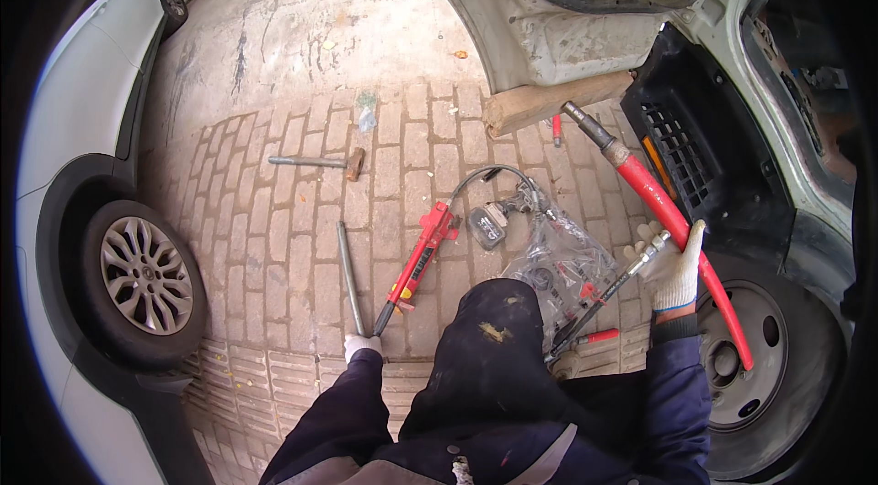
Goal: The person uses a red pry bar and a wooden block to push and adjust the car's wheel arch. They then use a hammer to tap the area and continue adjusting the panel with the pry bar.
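Note:
Both my hands wear white gloves. My right hand [675, 273] closes on a long red bar [654, 197] with a bare metal upper end, slanting in front of a steel wheel [741, 357]. A silver fitting [653, 250] on a dark hose or rod [599, 304] lies against its fingers. My left hand [362, 347] is low, at the dark handle end of a red hydraulic hand pump [421, 256]. A plain steel bar [349, 270] also ends there. The fingers are hidden, so which one it holds is unclear. A black hose [485, 170] leaves the pump's far end.
A clear plastic bag [558, 261] and a battery [487, 227] lie before my knee. A hammer [320, 162] rests on the paving. A wooden beam [553, 105] lies by the van's black step panel [722, 137]. Left stands a silver car [78, 110] with its wheel [146, 274].

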Tool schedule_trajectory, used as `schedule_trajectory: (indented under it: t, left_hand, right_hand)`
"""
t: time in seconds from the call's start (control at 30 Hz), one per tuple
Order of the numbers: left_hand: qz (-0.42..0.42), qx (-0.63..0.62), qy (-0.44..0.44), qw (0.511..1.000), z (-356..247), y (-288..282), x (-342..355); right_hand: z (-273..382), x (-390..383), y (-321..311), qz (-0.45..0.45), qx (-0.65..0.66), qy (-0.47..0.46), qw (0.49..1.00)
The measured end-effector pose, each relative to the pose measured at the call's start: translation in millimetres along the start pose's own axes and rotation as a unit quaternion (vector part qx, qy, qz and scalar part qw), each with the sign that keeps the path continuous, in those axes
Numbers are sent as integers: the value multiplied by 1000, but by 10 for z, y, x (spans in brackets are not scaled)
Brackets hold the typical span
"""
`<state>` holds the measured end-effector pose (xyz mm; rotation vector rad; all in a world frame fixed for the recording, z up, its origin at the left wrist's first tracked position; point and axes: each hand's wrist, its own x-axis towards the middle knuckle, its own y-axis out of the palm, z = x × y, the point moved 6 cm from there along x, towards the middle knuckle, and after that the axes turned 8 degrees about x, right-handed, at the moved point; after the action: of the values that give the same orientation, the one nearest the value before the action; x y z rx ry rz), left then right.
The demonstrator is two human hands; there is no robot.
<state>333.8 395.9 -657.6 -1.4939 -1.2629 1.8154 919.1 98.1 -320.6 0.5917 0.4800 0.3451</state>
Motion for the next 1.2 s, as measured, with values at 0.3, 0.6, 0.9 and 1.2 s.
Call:
schedule_trajectory:
  t: [0.3,0.6,0.9,1.2]
  left_hand:
    - [-53,-84,90,991,696,-1121,-278]
    - [-35,-80,298,951,290,-2119,-1339]
    - [-123,197,728,645,-700,-2822,-2100]
    - [-187,66,841,503,-1665,-3759,-2684]
  right_hand:
    - [285,-617,129,9,-452,-106,886]
    - [-443,-1820,1967,321,-668,-391,545]
    - [-1709,-2032,2142,571,-708,-125,396]
    - [-1588,-1798,1672,400,-724,-50,560]
